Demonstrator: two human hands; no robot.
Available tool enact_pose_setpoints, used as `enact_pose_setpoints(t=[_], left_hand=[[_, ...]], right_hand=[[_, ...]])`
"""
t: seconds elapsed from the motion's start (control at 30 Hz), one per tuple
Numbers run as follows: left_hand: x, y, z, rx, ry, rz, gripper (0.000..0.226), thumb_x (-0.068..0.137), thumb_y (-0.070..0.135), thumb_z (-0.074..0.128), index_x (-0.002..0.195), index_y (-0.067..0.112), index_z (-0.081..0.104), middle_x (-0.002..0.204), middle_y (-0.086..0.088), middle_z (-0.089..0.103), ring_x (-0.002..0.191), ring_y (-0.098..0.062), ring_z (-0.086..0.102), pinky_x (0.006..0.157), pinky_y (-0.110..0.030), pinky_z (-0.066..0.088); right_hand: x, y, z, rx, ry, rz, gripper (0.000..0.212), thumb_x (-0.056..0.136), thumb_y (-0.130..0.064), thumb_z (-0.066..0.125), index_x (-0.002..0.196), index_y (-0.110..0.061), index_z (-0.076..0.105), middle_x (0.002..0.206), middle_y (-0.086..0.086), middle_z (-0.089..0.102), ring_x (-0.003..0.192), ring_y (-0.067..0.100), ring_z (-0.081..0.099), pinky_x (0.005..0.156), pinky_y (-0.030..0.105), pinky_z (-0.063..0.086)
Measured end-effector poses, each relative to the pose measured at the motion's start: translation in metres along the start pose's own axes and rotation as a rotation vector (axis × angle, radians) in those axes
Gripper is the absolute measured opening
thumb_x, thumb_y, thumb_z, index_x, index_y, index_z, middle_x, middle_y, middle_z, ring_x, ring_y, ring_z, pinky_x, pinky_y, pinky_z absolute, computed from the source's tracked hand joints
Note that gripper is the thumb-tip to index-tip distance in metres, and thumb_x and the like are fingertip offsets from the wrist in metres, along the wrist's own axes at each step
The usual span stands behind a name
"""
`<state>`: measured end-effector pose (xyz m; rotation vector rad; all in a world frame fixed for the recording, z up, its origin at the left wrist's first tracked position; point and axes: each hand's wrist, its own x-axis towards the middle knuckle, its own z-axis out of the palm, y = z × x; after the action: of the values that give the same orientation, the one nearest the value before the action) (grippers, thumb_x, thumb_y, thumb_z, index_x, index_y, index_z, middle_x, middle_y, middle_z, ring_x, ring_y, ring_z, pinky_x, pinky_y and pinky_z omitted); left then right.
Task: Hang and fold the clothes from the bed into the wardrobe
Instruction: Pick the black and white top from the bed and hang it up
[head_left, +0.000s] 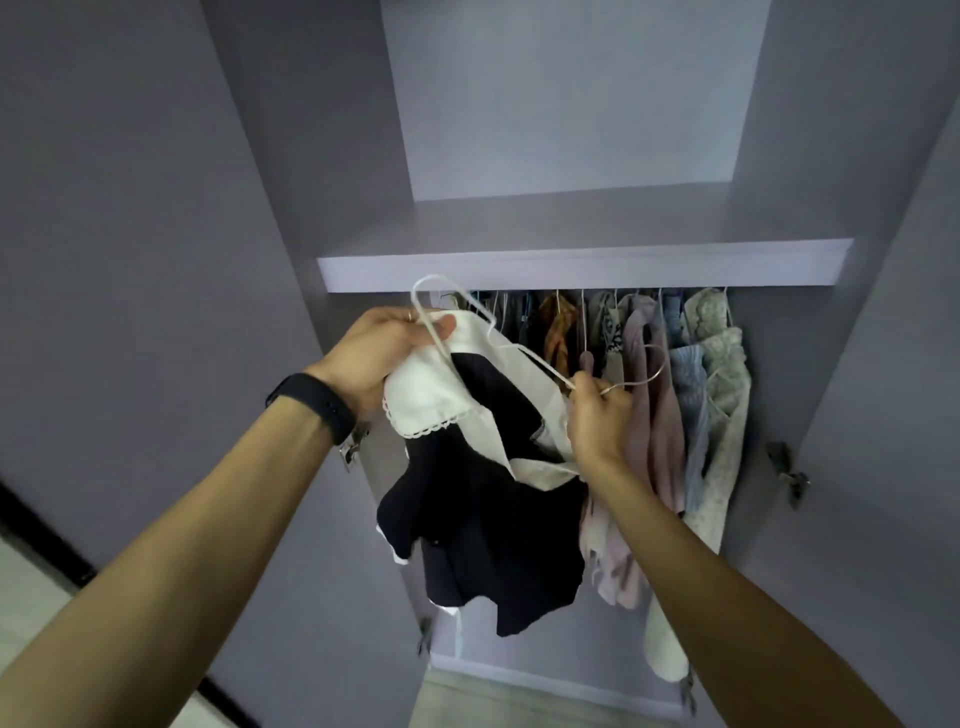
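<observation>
I hold a black garment with a white lace-edged collar (483, 499) up in front of the open wardrobe. My left hand (387, 353) grips the white collar together with one end of a white wire hanger (457, 312). My right hand (597, 415) pinches the hanger's other end, near its hook, along with the collar's right side. The garment's black body hangs loose below both hands. Behind them, several clothes hang on the rail (649, 364) under the shelf.
A pale shelf (582, 265) spans the wardrobe above the rail. Both wardrobe doors stand open, the left door (130, 260) and the right door (893, 364), with metal hinges on their inner edges. The hung clothes crowd the rail's middle and right.
</observation>
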<state>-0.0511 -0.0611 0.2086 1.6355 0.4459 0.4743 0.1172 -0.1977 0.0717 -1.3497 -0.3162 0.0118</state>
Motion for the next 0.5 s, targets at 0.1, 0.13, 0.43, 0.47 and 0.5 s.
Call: enact_pose_setpoints(t=[0.1, 0.13, 0.43, 0.47, 0.5], left_hand=[[0.000, 0.019, 0.013, -0.010, -0.098, 0.006, 0.029, 0.088, 0.010, 0.071, 0.110, -0.009, 0.069, 0.103, -0.021, 0.073, 0.089, -0.029, 0.073, 0.079, -0.035, 0.061], [-0.001, 0.024, 0.014, -0.006, -0.109, 0.011, 0.029, 0.088, 0.009, 0.070, 0.111, -0.010, 0.069, 0.104, -0.022, 0.073, 0.089, -0.030, 0.072, 0.080, -0.037, 0.061], [-0.010, 0.015, -0.049, 0.712, 0.234, 0.127, 0.011, 0.092, 0.019, 0.068, 0.094, 0.024, 0.078, 0.082, 0.008, 0.070, 0.082, -0.011, 0.061, 0.071, -0.019, 0.046], [-0.011, 0.015, -0.054, 0.821, 0.251, 0.149, 0.013, 0.093, 0.020, 0.067, 0.099, 0.025, 0.078, 0.086, 0.009, 0.071, 0.086, -0.010, 0.063, 0.071, -0.015, 0.045], [-0.009, 0.016, -0.059, 0.874, 0.239, 0.171, 0.015, 0.094, 0.020, 0.066, 0.102, 0.024, 0.078, 0.091, 0.008, 0.073, 0.090, -0.010, 0.064, 0.074, -0.013, 0.045]], right_hand=[[-0.001, -0.006, 0.020, 0.147, 0.079, 0.120, 0.039, 0.064, -0.049, 0.052, 0.044, -0.016, 0.047, 0.045, 0.001, 0.038, 0.052, 0.028, 0.032, 0.056, 0.039, 0.029], [-0.001, -0.005, 0.025, 0.147, 0.089, 0.129, 0.040, 0.063, -0.051, 0.050, 0.048, -0.014, 0.055, 0.044, 0.002, 0.044, 0.051, 0.032, 0.037, 0.057, 0.036, 0.031], [0.001, 0.006, 0.003, -0.354, -0.107, -0.233, 0.036, 0.079, -0.035, 0.048, 0.048, -0.017, 0.042, 0.043, -0.004, 0.037, 0.048, 0.014, 0.037, 0.055, 0.032, 0.032], [0.004, -0.002, 0.004, -0.414, -0.091, -0.289, 0.039, 0.081, -0.033, 0.050, 0.048, -0.016, 0.039, 0.044, -0.002, 0.038, 0.049, 0.017, 0.039, 0.056, 0.032, 0.032], [0.006, -0.009, 0.004, -0.454, -0.070, -0.333, 0.041, 0.084, -0.030, 0.053, 0.048, -0.017, 0.038, 0.046, -0.001, 0.040, 0.049, 0.017, 0.041, 0.056, 0.031, 0.032]])
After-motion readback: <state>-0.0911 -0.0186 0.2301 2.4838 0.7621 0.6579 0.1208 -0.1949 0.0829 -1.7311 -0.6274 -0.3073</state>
